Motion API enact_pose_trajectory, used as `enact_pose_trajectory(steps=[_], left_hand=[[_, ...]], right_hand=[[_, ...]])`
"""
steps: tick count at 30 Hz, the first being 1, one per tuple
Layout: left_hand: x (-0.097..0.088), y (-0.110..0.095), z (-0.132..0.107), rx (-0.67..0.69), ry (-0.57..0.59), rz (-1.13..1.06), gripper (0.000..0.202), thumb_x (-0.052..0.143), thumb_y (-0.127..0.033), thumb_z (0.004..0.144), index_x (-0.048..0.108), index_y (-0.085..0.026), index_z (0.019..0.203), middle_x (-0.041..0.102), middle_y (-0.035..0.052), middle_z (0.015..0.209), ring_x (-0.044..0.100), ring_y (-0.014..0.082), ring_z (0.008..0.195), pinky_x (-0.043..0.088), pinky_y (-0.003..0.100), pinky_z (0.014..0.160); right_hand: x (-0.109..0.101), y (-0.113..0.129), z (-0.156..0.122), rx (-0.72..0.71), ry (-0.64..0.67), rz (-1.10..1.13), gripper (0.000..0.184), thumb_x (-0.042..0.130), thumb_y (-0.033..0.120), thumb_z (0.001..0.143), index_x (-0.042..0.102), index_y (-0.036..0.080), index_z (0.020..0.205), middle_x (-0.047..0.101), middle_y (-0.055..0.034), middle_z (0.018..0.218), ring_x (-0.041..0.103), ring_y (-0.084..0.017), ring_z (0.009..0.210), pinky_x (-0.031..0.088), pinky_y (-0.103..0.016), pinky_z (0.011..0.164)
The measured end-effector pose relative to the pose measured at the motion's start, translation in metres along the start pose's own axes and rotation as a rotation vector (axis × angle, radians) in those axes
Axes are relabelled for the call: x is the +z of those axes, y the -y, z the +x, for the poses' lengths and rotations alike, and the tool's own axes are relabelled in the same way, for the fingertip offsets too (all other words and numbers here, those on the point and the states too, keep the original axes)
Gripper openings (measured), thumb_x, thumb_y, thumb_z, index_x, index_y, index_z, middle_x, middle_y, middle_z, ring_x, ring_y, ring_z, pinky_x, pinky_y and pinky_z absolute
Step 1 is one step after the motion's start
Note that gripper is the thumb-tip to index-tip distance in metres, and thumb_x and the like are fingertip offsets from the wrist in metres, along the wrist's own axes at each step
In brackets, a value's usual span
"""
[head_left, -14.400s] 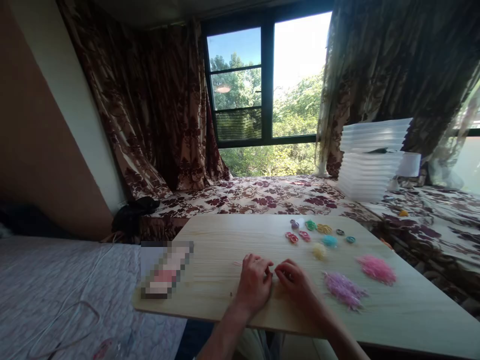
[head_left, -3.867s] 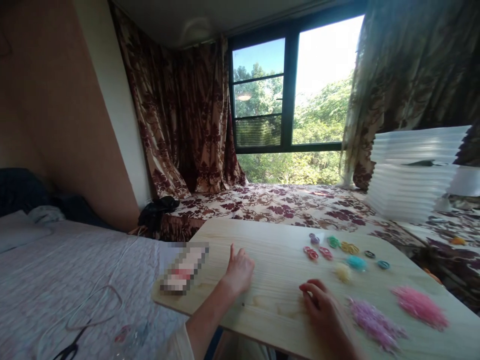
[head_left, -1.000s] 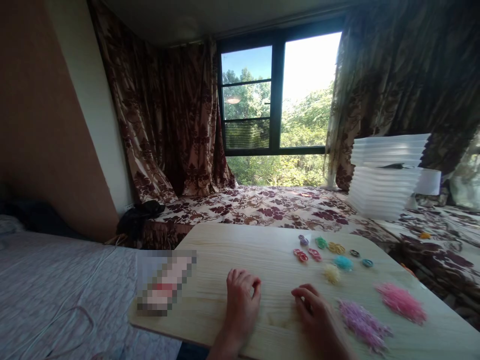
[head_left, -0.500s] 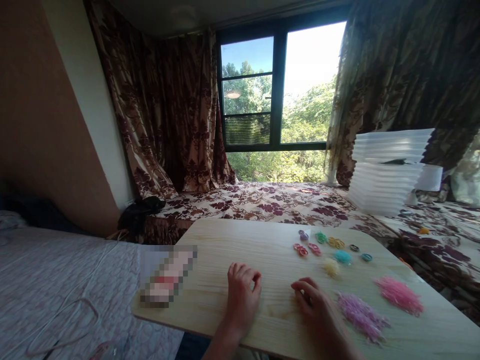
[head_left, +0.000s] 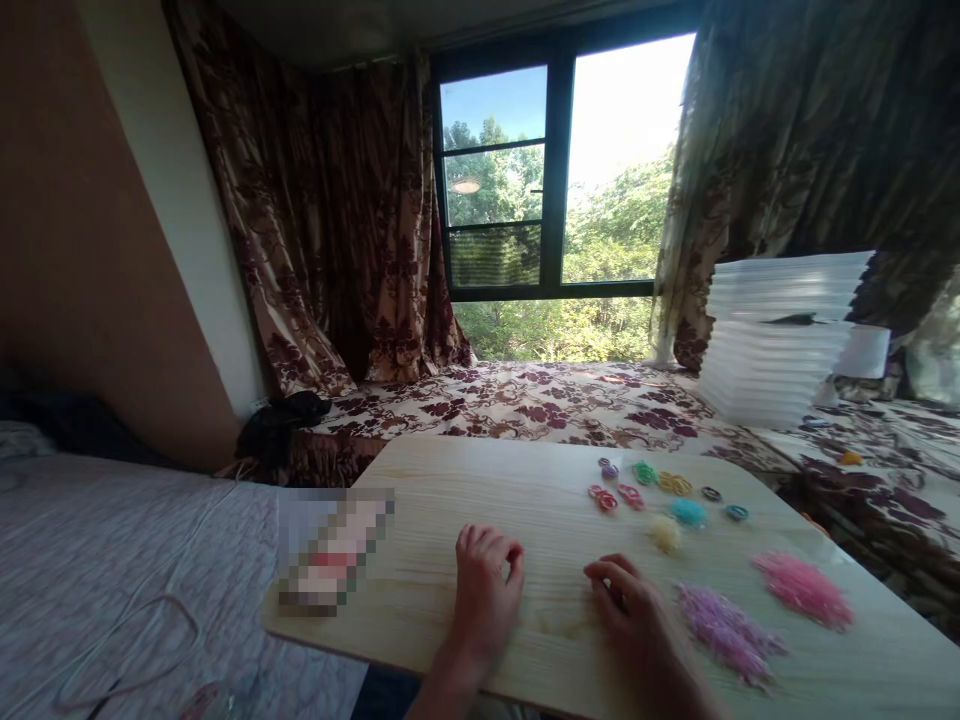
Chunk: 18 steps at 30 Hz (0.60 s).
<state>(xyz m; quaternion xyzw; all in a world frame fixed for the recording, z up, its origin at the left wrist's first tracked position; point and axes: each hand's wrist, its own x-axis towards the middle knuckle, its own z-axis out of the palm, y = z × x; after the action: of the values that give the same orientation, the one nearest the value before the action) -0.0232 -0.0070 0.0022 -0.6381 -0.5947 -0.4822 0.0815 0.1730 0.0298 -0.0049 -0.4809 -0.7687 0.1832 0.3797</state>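
My left hand (head_left: 487,580) rests on the pale wooden table (head_left: 420,580), fingers curled in loosely and nothing showing in them. To its right lies my right hand (head_left: 626,600), also loosely curled, the thumb near the bent index finger and no object visible there. A pile of lilac rubber bands (head_left: 729,630) is just right of the right hand. Beyond it is a pile of pink rubber bands (head_left: 804,590). Cream bands (head_left: 664,534) and turquoise bands (head_left: 688,513) form smaller piles farther back. Neither hand touches any of them.
Small band groups line the back: red (head_left: 602,498), green (head_left: 643,473), yellow (head_left: 675,484) and dark blue-green (head_left: 736,513). A blurred-out flat item (head_left: 337,555) lies at the table's left. White corrugated foam sheets (head_left: 780,340) stand behind, right. A cable (head_left: 187,600) crosses the bed.
The view has shifted very slightly. Both hands and the bands on the table stay where they were.
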Motion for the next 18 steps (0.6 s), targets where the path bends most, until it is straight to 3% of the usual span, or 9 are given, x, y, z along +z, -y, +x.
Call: enact_pose_trajectory(steps=[18], left_hand=[[0.0006,0.0001,0.0004,-0.015,-0.008,-0.013,0.018,0.058,-0.009,0.082,0.063,-0.021,0.07,0.065,0.0011,0.073,0.058,0.0205,0.08,0.042,0.042,0.089]], right_hand=[[-0.0017,0.0063,-0.0013,0.011,-0.038,0.0,0.033,0.043,0.042,0.085,0.069,0.023,0.082,0.068,-0.0057,0.095,0.062,-0.017,0.071,0.048,-0.03,0.071]])
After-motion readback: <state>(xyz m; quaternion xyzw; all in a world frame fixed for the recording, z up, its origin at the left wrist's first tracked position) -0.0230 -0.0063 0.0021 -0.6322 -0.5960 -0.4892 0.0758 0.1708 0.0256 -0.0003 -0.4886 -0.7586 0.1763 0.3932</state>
